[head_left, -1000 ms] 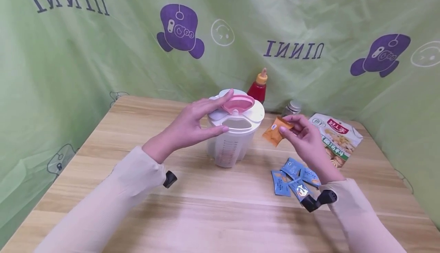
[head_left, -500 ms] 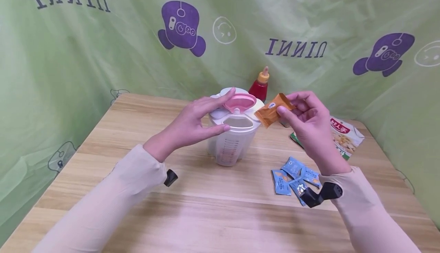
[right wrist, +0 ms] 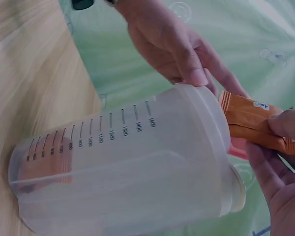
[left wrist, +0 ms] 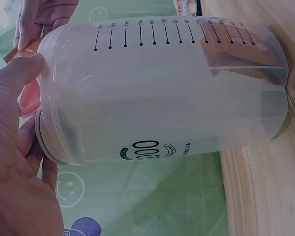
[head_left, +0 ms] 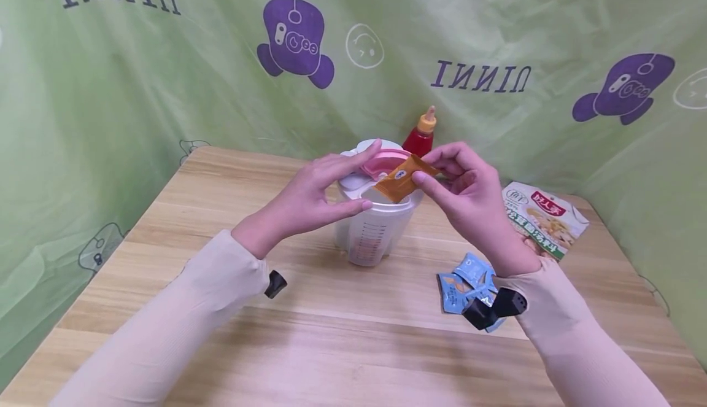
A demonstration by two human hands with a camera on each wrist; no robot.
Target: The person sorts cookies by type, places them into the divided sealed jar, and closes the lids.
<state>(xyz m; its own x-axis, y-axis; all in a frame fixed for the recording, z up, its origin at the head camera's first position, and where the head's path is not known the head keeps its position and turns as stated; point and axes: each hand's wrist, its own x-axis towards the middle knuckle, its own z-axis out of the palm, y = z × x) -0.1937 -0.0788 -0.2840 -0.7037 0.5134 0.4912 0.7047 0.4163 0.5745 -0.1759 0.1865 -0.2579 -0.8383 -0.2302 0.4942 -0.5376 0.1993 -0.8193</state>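
We've swung the orange packet (head_left: 397, 181) over the jug's (head_left: 369, 240) mouth.
Our right hand (head_left: 474, 201) pinches it; our left hand (head_left: 302, 197) spreads wide on the lid (head_left: 353, 182); pink flap (head_left: 380, 162) and red bottle (head_left: 419, 142) stand behind.

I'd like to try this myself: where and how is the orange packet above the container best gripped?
Probably pinch the orange packet by its upper right end, coming from the right, as the right hand does. It is small and tilted, its lower left end over the container, so that end seems best left free.
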